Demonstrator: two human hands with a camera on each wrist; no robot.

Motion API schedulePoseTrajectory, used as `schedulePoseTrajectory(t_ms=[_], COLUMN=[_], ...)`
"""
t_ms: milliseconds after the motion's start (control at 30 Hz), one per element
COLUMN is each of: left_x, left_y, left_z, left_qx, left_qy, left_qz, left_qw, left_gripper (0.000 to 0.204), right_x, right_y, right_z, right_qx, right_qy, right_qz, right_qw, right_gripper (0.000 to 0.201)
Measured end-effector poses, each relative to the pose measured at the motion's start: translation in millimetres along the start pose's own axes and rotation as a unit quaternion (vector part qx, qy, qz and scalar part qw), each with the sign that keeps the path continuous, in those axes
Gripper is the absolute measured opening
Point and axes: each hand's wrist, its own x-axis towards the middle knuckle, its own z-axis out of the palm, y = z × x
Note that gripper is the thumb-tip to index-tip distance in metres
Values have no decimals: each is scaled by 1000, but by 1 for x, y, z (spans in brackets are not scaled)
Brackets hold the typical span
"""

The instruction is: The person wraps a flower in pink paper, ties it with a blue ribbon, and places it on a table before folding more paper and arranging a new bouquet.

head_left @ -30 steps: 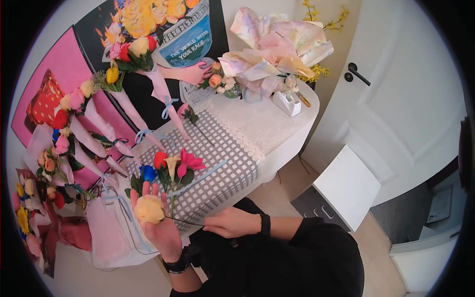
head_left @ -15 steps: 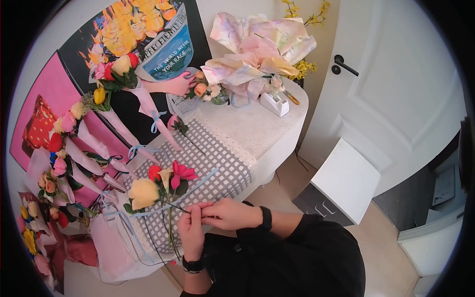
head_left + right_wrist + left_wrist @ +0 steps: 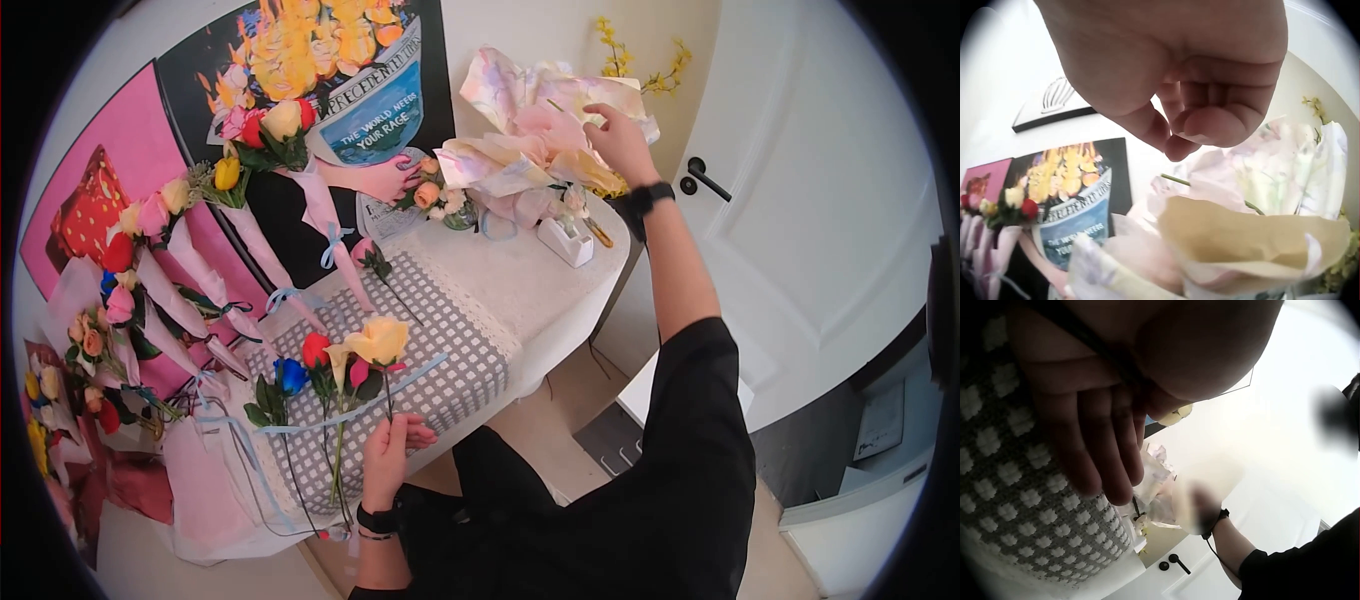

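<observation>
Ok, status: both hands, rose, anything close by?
Left hand holding yellow rose by stem. Right hand empty, curled, over paper. Ribbon near left hand.

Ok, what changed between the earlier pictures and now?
The right hand let go of the cream rose and moved away to the bunched wrapping paper. The left hand now holds the rose alone, by its stem; the bloom has swung rightward, from over the blue rose to the magenta flower. The tape dispenser stayed put.

Feed tally:
I count two posters (image 3: 110, 200), one tape dispenser (image 3: 565, 243), one checked cloth (image 3: 450, 350), one calla lily (image 3: 339, 362), one loose blue rose (image 3: 291, 376).
</observation>
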Motion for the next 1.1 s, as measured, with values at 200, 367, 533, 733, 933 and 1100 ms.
schedulePoseTrajectory(t_ms=[200,367,533,733,933,1100], left_x=[-1,-1,-1,0,0,-1], left_y=[-1,-2,-6,-5,-6,-9], left_z=[-2,-4,-6,-6,-6,-6], left_qx=[-26,-28,-29,-13,-5,-12], left_qy=[3,3,-6,-12,-21,-20], left_qz=[-8,-9,-5,1,3,14], left_qw=[1000,1000,1000,1000,1000,1000], left_gripper=[37,37,38,36,38,39], right_x=[50,60,73,26,-5,-72], right_y=[-8,-7,52,28,33,-27], right_z=[35,34,5,-82,-123,-70], right_qx=[-63,-116,-101,108,230,182], right_qy=[-25,-17,142,198,244,116], right_qz=[-64,-23,-5,197,113,-5], right_qw=[996,993,985,954,935,976], right_gripper=[37,35,34,37,29,31])
